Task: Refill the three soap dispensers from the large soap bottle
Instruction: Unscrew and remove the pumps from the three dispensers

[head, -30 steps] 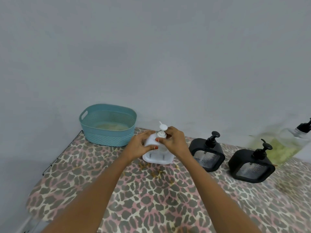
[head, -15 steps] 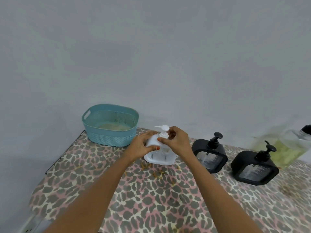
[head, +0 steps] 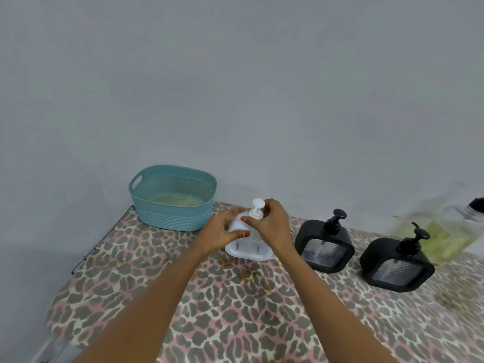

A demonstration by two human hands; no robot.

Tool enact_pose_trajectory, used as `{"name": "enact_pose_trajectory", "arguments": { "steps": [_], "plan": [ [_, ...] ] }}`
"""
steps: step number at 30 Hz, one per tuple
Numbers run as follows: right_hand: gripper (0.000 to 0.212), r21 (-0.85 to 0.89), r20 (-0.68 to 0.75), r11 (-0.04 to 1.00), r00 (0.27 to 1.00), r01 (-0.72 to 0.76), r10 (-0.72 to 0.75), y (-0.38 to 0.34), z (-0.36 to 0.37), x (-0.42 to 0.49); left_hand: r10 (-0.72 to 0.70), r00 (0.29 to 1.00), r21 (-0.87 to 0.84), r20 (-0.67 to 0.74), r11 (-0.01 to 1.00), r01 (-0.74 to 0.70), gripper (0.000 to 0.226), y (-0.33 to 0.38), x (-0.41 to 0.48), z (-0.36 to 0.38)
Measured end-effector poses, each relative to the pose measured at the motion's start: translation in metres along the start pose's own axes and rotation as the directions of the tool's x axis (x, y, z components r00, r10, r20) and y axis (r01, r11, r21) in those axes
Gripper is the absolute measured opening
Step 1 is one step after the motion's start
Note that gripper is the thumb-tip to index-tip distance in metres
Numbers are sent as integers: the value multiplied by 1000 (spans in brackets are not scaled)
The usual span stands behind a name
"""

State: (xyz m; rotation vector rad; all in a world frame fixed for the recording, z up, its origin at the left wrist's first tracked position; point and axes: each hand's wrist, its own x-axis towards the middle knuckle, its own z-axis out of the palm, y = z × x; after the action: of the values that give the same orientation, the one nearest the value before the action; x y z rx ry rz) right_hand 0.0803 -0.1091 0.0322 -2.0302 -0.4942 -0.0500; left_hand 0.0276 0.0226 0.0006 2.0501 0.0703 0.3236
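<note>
While the head view is my only feed, it shows the white soap dispenser (head: 248, 250) standing upright on the leopard-print table cover (head: 235, 310), toward the rear of the table and just right of the teal basket (head: 170, 218). I read the left hand (head: 220, 231) as gripping the dispenser body: fingers curled round its left side, thumb laid across the front face. The right hand (head: 273, 226) is on the pump (head: 257, 205), thumb and fingers curled round the collar below the pump head, which sticks up above them. Whether the collar is loose or seated, I cannot tell. To the right, the first black dispenser (head: 310, 233) stands just beside the right wrist, and the second black dispenser (head: 377, 252) stands apart from it, farther right; both are upright with pumps fitted and clear front panels. The large soap bottle (head: 442, 237) sits behind the second black dispenser at the right edge, blurred, holding yellow-green liquid, its dark cap (head: 478, 204) partly cut off by the frame. The basket sits near the grey wall (head: 235, 74) and shows a pale layer in its bottom, which I cannot identify
</note>
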Motion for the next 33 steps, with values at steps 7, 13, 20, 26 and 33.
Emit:
{"name": "enact_pose_trajectory", "arguments": {
  "steps": [7, 13, 20, 26, 33],
  "plan": [
    [41, 226, 113, 969, 991, -99, 75, 0, -9, -1, 1, 1000, -13, 11, 1000, -1, 58, 1, 0, 0],
    [51, 168, 13, 982, 996, -92, 91, 2, 0, -5, -1, 1000, -24, 6, 1000, 1, 56, 3, -1, 0],
    [35, 188, -21, 980, 998, -60, 65, 4, -5, -8, -4, 1000, -28, 4, 1000, 4, 56, 4, -2, 0],
    [42, 191, 43, 979, 997, -68, 61, 4, -3, -9, -5, 1000, -27, 5, 1000, 5, 57, 3, -2, 0],
    [33, 110, -31, 994, 999, -17, 20, 4, -4, -10, -9, 1000, -35, 2, 999, 9, 57, 3, -2, 0]
  ]
}}
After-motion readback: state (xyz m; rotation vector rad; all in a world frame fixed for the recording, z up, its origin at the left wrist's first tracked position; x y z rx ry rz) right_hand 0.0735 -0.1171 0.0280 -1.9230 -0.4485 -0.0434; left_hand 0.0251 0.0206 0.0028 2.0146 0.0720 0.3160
